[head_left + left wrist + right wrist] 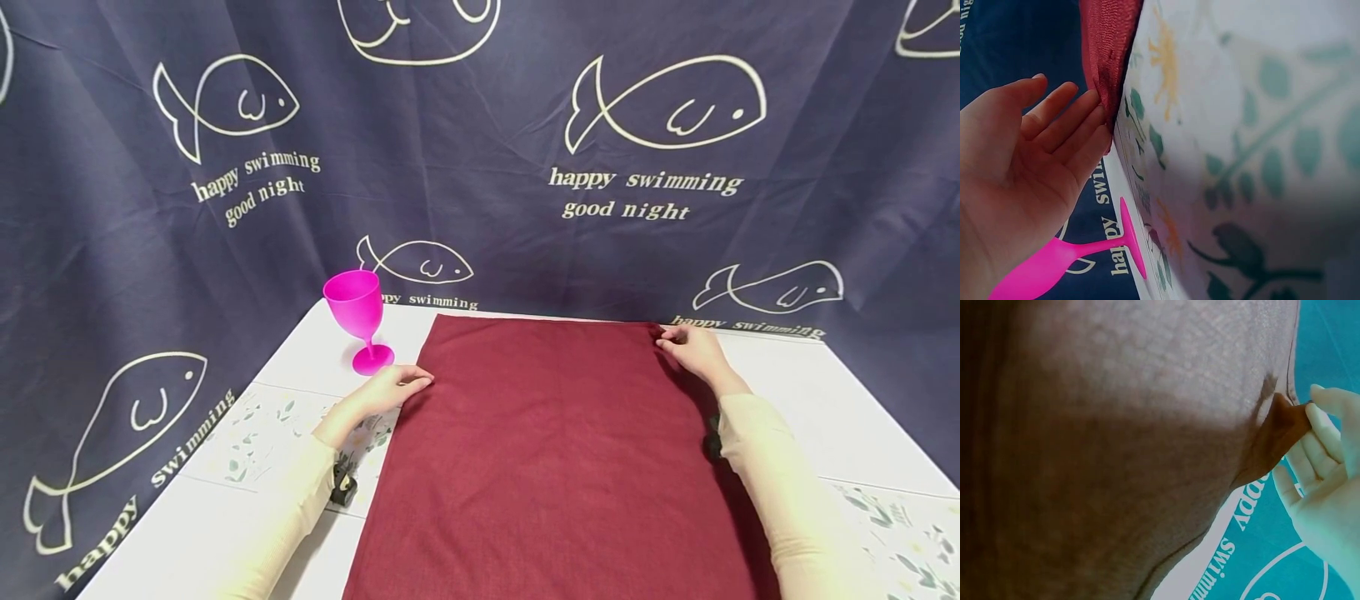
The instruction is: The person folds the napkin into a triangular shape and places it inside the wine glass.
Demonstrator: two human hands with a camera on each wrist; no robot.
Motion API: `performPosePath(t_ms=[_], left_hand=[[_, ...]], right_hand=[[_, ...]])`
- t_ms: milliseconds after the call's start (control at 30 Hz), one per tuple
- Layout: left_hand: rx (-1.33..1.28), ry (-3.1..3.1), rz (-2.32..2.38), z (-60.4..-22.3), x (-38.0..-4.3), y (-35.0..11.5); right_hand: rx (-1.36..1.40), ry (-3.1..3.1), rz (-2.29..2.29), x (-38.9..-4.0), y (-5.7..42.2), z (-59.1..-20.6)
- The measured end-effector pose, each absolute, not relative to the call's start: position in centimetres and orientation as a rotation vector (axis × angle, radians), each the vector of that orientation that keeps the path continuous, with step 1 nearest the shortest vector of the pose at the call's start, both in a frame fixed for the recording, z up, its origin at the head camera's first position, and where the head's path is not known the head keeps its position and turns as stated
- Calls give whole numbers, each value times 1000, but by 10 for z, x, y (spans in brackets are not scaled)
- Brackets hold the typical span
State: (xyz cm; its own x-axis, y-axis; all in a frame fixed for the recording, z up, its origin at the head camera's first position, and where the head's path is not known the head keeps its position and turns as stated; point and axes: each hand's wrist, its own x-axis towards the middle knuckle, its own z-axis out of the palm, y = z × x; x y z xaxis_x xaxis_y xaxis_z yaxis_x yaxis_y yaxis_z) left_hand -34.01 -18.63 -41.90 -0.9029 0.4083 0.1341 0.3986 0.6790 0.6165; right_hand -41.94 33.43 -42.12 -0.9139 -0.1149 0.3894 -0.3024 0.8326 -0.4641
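A dark red cloth [555, 450] lies spread over the table. My right hand [696, 354] is at its far right corner; in the right wrist view the thumb and index finger of that hand [1329, 469] pinch a raised fold of the cloth [1279, 434]. At the cloth's left edge, my left hand [390, 389] has its fingertips against the fabric. The left wrist view shows this hand [1035, 144] with extended fingers touching the hem [1107, 69], thumb apart. Just beyond the left hand stands a bright pink goblet [356, 304], upright and beside the cloth.
The white table [795, 375] has bands of leaf and flower print. A dark blue curtain [480, 167] with white fish drawings and lettering hangs behind the table's far edge and along its left side. A black wrist device [343, 483] sits under the left sleeve.
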Motion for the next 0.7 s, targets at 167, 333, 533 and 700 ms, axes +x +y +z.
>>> performPosePath(t_ms=[167, 333, 533, 700], left_hand=[[684, 2862, 1060, -419, -339, -187], [665, 2861, 1059, -418, -338, -187], [648, 2863, 1047, -419, -339, -187], [654, 2861, 1046, -419, -339, -187]], right_hand=[[290, -2644, 817, -418, 333, -421], [258, -2645, 843, -417, 332, -421], [257, -2658, 855, -417, 332, -420], [312, -2633, 799, -415, 333, -420]])
